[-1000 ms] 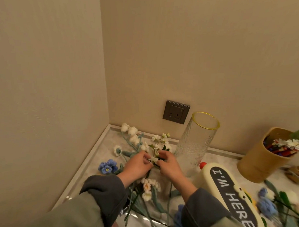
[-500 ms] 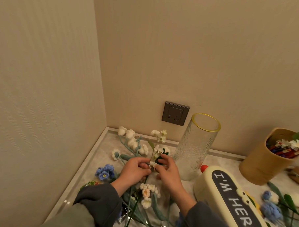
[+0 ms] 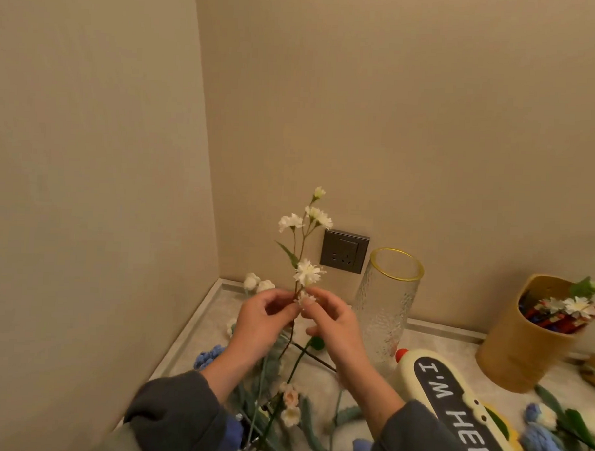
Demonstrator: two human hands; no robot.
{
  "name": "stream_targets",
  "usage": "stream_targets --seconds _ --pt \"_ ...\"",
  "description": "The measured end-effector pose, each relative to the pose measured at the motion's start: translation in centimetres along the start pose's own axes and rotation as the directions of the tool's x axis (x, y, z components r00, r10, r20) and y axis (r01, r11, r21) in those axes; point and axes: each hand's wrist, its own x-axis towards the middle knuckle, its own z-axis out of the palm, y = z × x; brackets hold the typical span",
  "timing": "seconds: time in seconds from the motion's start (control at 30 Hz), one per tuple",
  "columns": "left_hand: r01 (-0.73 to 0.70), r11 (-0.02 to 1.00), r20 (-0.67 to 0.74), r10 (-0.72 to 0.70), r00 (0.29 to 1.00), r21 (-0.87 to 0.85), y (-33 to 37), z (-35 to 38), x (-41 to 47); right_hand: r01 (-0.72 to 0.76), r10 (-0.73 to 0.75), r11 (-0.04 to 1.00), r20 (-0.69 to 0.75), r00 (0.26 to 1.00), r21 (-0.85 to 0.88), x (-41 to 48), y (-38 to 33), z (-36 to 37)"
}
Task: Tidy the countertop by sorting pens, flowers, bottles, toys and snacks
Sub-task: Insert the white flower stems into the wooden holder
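The tall textured clear-glass vase with a yellow rim stands just right of the hands. The left hand and right hand both pinch the thin-stemmed spray of small white artificial flowers, held upright above the counter. It probably goes best if one hand lets go and the stem end is guided down inside the rim.

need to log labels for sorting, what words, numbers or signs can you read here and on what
"I'M HER", white on the black panel of the cream box; the frame edge cuts the rest.
Wall socket: no readable marking.
Pens in the tan holder: any print too small to read.
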Motion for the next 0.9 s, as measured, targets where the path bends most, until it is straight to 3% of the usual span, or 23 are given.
stream_targets --seconds 0.17,0.37,0.67,0.9 --pt "-0.044 0.996 0.026 0.046 0.999 -0.08 4.1 1.4 -1.1 0.083 -0.084 0.996 0.006 0.996 0.045 -1.4 -4.0 -1.4" --pt "-0.066 0.988 0.036 0.072 0.997 -0.14 7.6 6.0 -2.2 0.076 -0.074 0.994 -0.032 0.997 0.076 -3.4 -6.4 -6.4" --pt "-0.128 0.982 0.103 0.143 0.984 -0.139 11.2 17.8 -3.9 0.116 -0.131 0.979 -0.08 0.988 -0.167 -6.6 -8.4 -18.8" --pt "-0.133 0.986 0.12 0.145 0.982 -0.102 12.7 27.8 -4.2 0.117 -0.183 0.943 -0.196 0.963 -0.311 -7.7 -9.2 -29.1"
